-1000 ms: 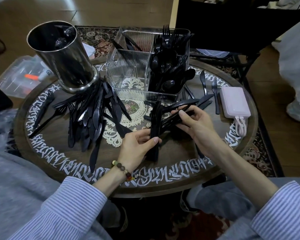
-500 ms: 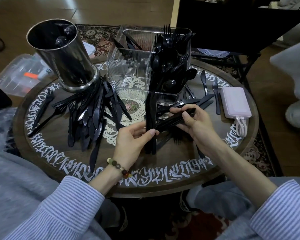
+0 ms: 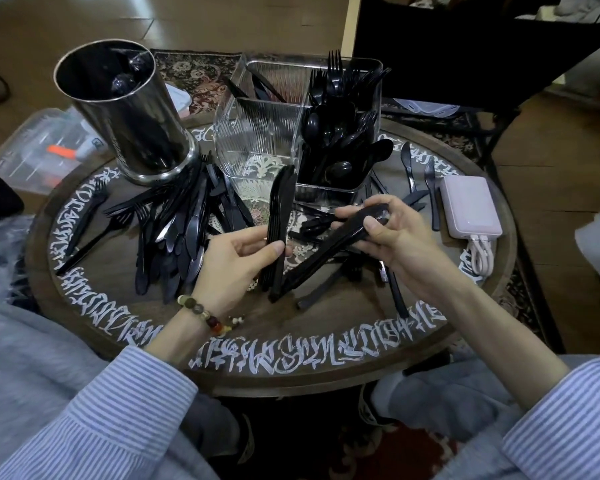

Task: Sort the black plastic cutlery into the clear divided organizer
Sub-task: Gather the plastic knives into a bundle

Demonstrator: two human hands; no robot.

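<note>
My left hand (image 3: 238,263) grips an upright stack of black knives (image 3: 280,209) above the table's middle. My right hand (image 3: 392,233) grips a second bundle of black knives (image 3: 329,252), slanted down to the left, its lower end near the left stack. Behind them stands the clear divided organizer (image 3: 257,140): its right compartments hold spoons and forks, the front left one looks bare, the back left holds a few knives. A loose cutlery heap (image 3: 184,223) lies to the left on the table.
A tall steel cylinder (image 3: 125,112) stands at the back left of the round wooden table (image 3: 291,362). A pink power bank (image 3: 470,206) with a cable lies at the right, a few loose knives beside it. A plastic box sits on the floor at left.
My left hand has lifted its knife stack more upright and closer to the organizer. My right hand has gathered its knives into a tighter bundle and swung it toward the left stack.
</note>
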